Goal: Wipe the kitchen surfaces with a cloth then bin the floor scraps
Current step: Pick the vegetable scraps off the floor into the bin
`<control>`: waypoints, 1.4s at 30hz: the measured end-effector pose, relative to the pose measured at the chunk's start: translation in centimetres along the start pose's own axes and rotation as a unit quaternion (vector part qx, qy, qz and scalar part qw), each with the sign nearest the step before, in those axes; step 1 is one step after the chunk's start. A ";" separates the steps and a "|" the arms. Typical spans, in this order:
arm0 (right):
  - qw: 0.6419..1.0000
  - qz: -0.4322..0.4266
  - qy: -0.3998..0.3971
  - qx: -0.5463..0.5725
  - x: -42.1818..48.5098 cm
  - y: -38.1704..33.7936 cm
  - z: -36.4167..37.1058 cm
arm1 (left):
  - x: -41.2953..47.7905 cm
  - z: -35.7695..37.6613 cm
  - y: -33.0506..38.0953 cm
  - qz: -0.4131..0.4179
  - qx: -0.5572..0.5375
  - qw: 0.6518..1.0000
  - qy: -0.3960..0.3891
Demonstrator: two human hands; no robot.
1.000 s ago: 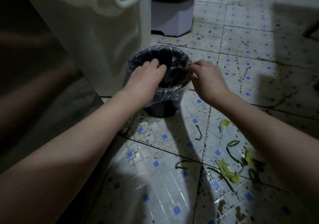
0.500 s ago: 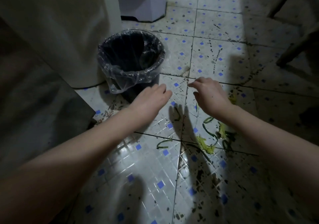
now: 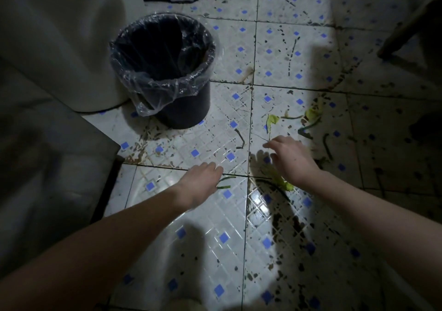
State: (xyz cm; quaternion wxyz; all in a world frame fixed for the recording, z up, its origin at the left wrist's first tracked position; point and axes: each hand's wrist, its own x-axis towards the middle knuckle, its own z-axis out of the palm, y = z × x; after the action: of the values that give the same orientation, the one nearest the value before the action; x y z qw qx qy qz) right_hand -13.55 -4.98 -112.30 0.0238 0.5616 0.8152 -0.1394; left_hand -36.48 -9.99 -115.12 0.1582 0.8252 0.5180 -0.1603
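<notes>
At the far left a tall white container (image 3: pixel 71 47) stood on the tiled floor (image 3: pixel 210 217). Just beside it, on its right, was the black bin (image 3: pixel 189 109), upright and lined with a clear plastic liner (image 3: pixel 153 100) folded down over its rim. The dark inside of the bin did not show what lay in it.

Nearer the camera, the left hand (image 3: pixel 203 179) reached low over the tiles with its fingers extended and close together, holding nothing. Its fingertips were at a thin green stem (image 3: pixel 226 182) lying on the floor, perhaps touching it, though the dim light left that unclear.

To the right, the right hand (image 3: pixel 291 160) was above the floor with its fingers spread and loosely bent, nothing in its grasp. A yellow-green leaf scrap (image 3: pixel 284 185) lay partly under its wrist.

Beyond that hand more scraps (image 3: pixel 311 124) were scattered on the stained tiles, well apart from the bin: a pale leaf, several curved green stems. At the upper right a wooden leg (image 3: pixel 406 28) slanted across the shadow.
</notes>
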 end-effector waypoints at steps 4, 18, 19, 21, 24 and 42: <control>1.000 0.003 -0.019 -0.003 -0.7 0.5 0.7 | -0.1 1.8 0.7 0.014 -0.013 1.000 0.006; 0.998 -0.006 -0.050 0.022 -0.6 1.8 2.3 | 3.2 1.2 1.0 -0.009 0.011 0.999 0.031; 0.999 -0.005 -0.047 0.023 -0.6 1.9 2.4 | 3.5 0.8 1.0 -0.006 0.011 0.999 0.041; 0.999 0.001 -0.044 0.022 -0.5 2.1 2.4 | 4.2 -0.3 1.0 0.005 0.015 0.998 0.062; 0.999 0.003 -0.046 0.026 -0.5 2.3 2.6 | 5.5 -2.1 1.1 0.015 0.009 0.997 0.080; 0.996 0.015 -0.022 0.083 -1.8 4.7 3.9 | 11.1 -3.4 -0.3 0.038 0.049 0.997 0.052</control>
State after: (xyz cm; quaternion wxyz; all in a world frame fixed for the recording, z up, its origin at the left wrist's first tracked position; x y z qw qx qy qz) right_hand -9.03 -6.11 -116.66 -0.0028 0.5710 0.7915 -0.2181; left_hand -31.84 0.50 -116.83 0.0960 0.8585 0.4850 -0.1362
